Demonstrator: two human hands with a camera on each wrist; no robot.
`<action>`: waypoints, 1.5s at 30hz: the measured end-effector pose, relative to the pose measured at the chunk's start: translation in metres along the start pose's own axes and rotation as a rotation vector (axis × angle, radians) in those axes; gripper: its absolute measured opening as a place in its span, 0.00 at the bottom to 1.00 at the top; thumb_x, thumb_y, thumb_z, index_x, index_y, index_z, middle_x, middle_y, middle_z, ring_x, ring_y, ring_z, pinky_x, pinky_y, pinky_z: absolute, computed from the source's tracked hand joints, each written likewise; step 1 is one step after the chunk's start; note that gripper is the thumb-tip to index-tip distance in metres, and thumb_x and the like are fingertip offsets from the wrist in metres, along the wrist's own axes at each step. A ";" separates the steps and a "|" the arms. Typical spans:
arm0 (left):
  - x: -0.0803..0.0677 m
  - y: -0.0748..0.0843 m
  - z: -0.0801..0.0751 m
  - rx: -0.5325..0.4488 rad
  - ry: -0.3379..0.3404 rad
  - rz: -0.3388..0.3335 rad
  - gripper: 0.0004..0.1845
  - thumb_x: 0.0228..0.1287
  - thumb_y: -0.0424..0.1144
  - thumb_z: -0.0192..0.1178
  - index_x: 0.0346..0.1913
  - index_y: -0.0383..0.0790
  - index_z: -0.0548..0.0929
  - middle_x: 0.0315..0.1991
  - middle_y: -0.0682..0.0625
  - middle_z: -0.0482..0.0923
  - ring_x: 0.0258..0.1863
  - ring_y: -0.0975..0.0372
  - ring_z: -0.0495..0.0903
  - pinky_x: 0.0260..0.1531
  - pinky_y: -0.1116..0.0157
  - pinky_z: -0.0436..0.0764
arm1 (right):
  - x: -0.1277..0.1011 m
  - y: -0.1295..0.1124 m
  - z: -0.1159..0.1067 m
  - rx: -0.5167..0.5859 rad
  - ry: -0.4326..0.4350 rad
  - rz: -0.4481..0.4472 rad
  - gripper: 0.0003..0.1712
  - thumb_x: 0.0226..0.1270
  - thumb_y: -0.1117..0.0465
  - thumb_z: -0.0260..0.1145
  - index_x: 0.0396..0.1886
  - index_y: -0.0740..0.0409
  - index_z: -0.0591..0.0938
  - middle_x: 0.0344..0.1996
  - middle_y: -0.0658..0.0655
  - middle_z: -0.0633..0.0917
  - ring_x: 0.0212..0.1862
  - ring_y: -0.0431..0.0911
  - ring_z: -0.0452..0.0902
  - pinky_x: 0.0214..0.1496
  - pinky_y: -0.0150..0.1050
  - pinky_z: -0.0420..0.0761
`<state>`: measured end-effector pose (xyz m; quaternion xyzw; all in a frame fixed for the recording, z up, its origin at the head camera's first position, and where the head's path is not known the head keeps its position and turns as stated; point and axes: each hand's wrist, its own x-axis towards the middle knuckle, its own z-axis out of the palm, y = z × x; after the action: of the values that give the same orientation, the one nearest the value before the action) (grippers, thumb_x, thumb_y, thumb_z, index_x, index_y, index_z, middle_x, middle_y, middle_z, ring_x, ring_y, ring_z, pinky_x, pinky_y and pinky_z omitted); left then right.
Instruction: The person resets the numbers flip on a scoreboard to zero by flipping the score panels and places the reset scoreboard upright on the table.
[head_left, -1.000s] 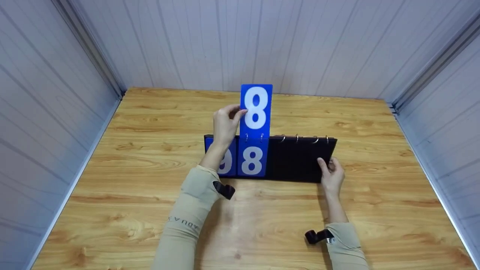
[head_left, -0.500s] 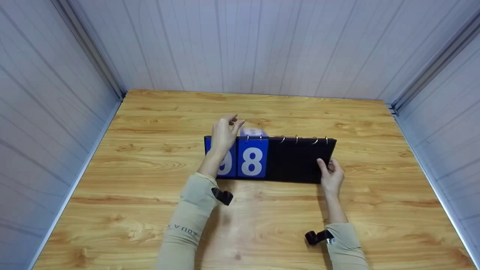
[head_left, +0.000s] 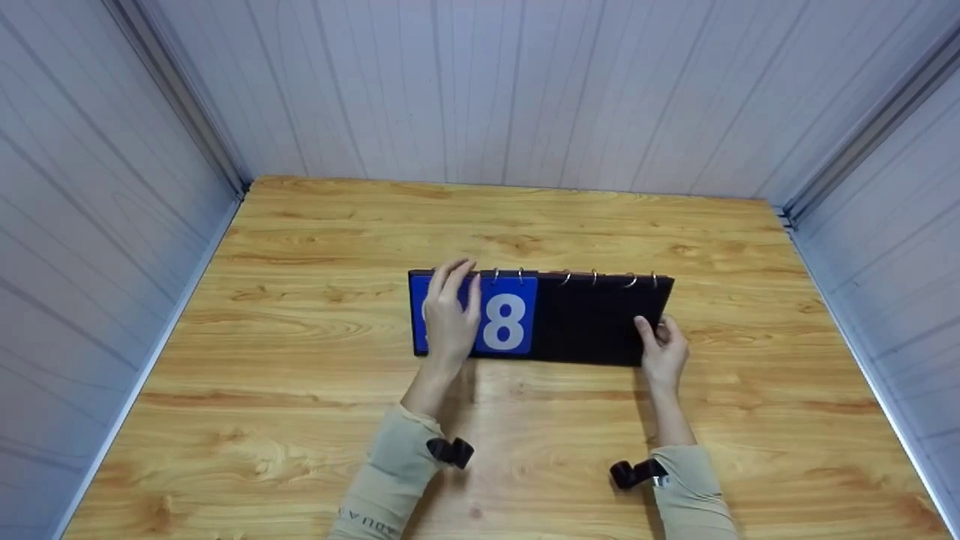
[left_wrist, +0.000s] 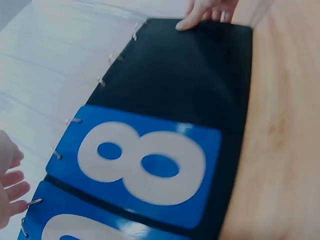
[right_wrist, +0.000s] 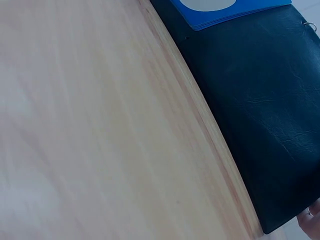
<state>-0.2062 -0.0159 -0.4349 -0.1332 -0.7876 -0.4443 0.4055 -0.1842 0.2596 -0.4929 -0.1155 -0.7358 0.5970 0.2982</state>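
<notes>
A black flip scoreboard (head_left: 592, 322) stands on the wooden table (head_left: 525, 217), its metal rings (head_left: 594, 276) along the top edge. A blue card with a white 8 (head_left: 506, 322) hangs on its front. My left hand (head_left: 450, 319) lies flat over the blue card to the left of it, fingertips at the top edge by the rings. My right hand (head_left: 661, 346) grips the board's lower right corner, thumb on the face. The left wrist view shows the 8 card (left_wrist: 145, 160) and my left fingers (left_wrist: 10, 185) close up. The right wrist view shows the black board (right_wrist: 260, 100).
Pale panelled walls (head_left: 480, 90) close the table in at the back and on both sides. Bare wood (head_left: 540, 435) lies between the board and the near edge, and more behind the board.
The raised blue 8 card has dropped over the back of the board. My left hand let it go and came down onto the left card. The right hand has not moved.
</notes>
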 end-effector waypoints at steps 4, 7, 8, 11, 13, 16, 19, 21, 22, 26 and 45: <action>-0.019 0.005 0.000 -0.025 -0.002 -0.033 0.10 0.57 0.29 0.57 0.42 0.30 0.78 0.42 0.43 0.75 0.44 0.56 0.73 0.46 0.63 0.72 | 0.000 0.000 0.000 -0.007 0.002 0.000 0.10 0.54 0.70 0.64 0.30 0.76 0.76 0.18 0.57 0.79 0.21 0.34 0.74 0.25 0.22 0.71; -0.035 0.006 0.001 -0.016 -0.038 -0.085 0.11 0.57 0.30 0.57 0.43 0.30 0.78 0.43 0.43 0.74 0.45 0.56 0.73 0.47 0.64 0.72 | -0.001 0.000 0.000 -0.010 0.007 -0.001 0.10 0.54 0.70 0.65 0.29 0.76 0.75 0.17 0.57 0.79 0.20 0.33 0.73 0.23 0.22 0.70; -0.040 0.005 0.002 -0.007 -0.050 -0.103 0.11 0.57 0.30 0.58 0.44 0.30 0.78 0.43 0.43 0.74 0.46 0.56 0.73 0.48 0.64 0.72 | -0.001 0.000 -0.001 -0.012 0.008 -0.005 0.10 0.54 0.70 0.65 0.29 0.76 0.75 0.17 0.57 0.79 0.20 0.34 0.72 0.23 0.22 0.70; -0.052 0.002 0.006 0.014 -0.075 -0.154 0.13 0.56 0.30 0.59 0.45 0.30 0.76 0.44 0.42 0.74 0.46 0.55 0.73 0.48 0.63 0.71 | -0.003 0.000 -0.001 -0.018 0.015 -0.013 0.09 0.54 0.70 0.65 0.29 0.75 0.75 0.16 0.55 0.79 0.19 0.34 0.71 0.22 0.22 0.69; -0.058 0.001 0.008 0.018 -0.081 -0.185 0.15 0.55 0.30 0.60 0.47 0.30 0.75 0.44 0.42 0.74 0.46 0.55 0.73 0.48 0.62 0.72 | -0.004 0.001 0.000 -0.017 0.014 -0.012 0.09 0.54 0.70 0.65 0.29 0.75 0.76 0.16 0.54 0.78 0.18 0.34 0.70 0.21 0.22 0.68; -0.063 -0.001 0.011 0.010 -0.082 -0.226 0.18 0.55 0.32 0.61 0.49 0.30 0.73 0.43 0.43 0.74 0.44 0.55 0.73 0.46 0.62 0.73 | -0.004 0.001 0.000 -0.012 0.012 -0.008 0.10 0.54 0.70 0.65 0.30 0.75 0.76 0.16 0.54 0.78 0.18 0.34 0.71 0.21 0.22 0.69; -0.067 -0.003 0.013 -0.014 -0.088 -0.268 0.21 0.53 0.34 0.63 0.49 0.30 0.72 0.42 0.43 0.73 0.41 0.55 0.73 0.43 0.62 0.74 | -0.004 0.002 0.000 -0.006 0.011 -0.005 0.10 0.54 0.70 0.65 0.31 0.76 0.76 0.17 0.56 0.79 0.19 0.34 0.72 0.22 0.22 0.70; -0.069 -0.005 0.015 -0.038 -0.091 -0.300 0.22 0.51 0.35 0.65 0.48 0.30 0.72 0.41 0.43 0.72 0.40 0.56 0.73 0.41 0.62 0.74 | -0.004 0.002 0.000 -0.003 0.011 -0.005 0.11 0.54 0.70 0.65 0.31 0.76 0.76 0.17 0.57 0.79 0.19 0.34 0.73 0.23 0.22 0.71; -0.070 -0.005 0.016 -0.050 -0.093 -0.317 0.22 0.50 0.36 0.65 0.48 0.30 0.72 0.40 0.44 0.72 0.39 0.56 0.73 0.40 0.63 0.75 | -0.004 0.003 0.000 -0.002 0.012 -0.004 0.10 0.54 0.70 0.65 0.31 0.76 0.76 0.17 0.56 0.79 0.19 0.34 0.73 0.23 0.22 0.71; -0.073 -0.007 0.019 -0.082 -0.084 -0.374 0.23 0.45 0.37 0.68 0.44 0.32 0.72 0.38 0.44 0.71 0.35 0.56 0.73 0.37 0.64 0.75 | -0.004 0.004 0.000 0.005 0.011 0.006 0.10 0.54 0.70 0.65 0.31 0.76 0.76 0.18 0.55 0.80 0.20 0.34 0.73 0.23 0.23 0.71; -0.060 -0.006 0.018 -0.075 -0.013 -0.504 0.15 0.38 0.37 0.71 0.25 0.32 0.76 0.22 0.47 0.75 0.21 0.61 0.75 0.22 0.68 0.76 | -0.003 0.001 0.001 0.009 0.020 0.007 0.11 0.54 0.70 0.65 0.31 0.76 0.76 0.17 0.53 0.79 0.20 0.34 0.73 0.24 0.23 0.71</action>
<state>-0.1810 0.0042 -0.4888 0.0493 -0.7815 -0.5594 0.2718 -0.1824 0.2578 -0.4952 -0.1228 -0.7295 0.6004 0.3037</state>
